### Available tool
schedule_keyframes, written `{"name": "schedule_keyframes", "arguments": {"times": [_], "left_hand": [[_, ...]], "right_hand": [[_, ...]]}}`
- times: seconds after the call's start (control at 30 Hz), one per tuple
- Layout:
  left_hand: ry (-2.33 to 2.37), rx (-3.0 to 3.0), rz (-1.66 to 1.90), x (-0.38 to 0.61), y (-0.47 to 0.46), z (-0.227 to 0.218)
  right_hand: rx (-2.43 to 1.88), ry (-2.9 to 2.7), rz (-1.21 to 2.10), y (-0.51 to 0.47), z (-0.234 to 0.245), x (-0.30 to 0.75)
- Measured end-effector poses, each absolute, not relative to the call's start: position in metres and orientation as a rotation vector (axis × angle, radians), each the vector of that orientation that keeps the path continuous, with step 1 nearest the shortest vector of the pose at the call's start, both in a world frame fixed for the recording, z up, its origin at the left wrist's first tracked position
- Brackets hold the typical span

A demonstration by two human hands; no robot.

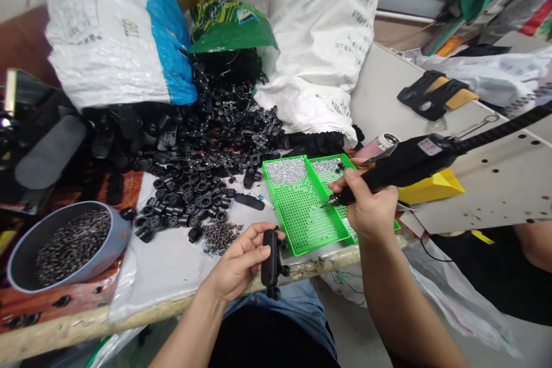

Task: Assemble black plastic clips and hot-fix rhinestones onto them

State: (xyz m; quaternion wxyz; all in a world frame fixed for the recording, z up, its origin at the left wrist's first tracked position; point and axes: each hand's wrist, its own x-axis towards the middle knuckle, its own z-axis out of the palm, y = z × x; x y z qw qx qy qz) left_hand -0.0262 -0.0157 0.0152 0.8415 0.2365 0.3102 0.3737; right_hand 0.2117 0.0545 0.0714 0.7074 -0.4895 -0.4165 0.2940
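While aloft, part [269, 260] in left hand [242, 256]

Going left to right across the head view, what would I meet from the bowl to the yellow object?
Blue-grey bowl → heap of round black parts → long black piece in the left hand → right hand → yellow object.

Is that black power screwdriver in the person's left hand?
No, the right hand grips the black power screwdriver, while the left hand holds a black plastic part.
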Motion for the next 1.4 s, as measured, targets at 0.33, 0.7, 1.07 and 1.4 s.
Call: {"name": "schedule_keyframes", "arguments": {"times": [0.33,0.7,1.07,1.4], "left_hand": [[0.922,0.642,0.894,-0.014,-0.019,0.010],[1.050,0.732,0.901,-0.002,-0.025,0.018],[1.051,0.720,0.936,0.001,-0.024,0.019],[1.052,0.703,1.001,0.007,-0.022,0.021]], "right_hand": [[-0.756,-1.043,1.117,0.024,0.103,0.172],[-0.659,-0.981,1.359,0.019,0.101,0.139],[-0.614,-0.961,1.427,0.018,0.090,0.139],[-0.632,-1.067,1.386,0.016,0.089,0.137]]}}
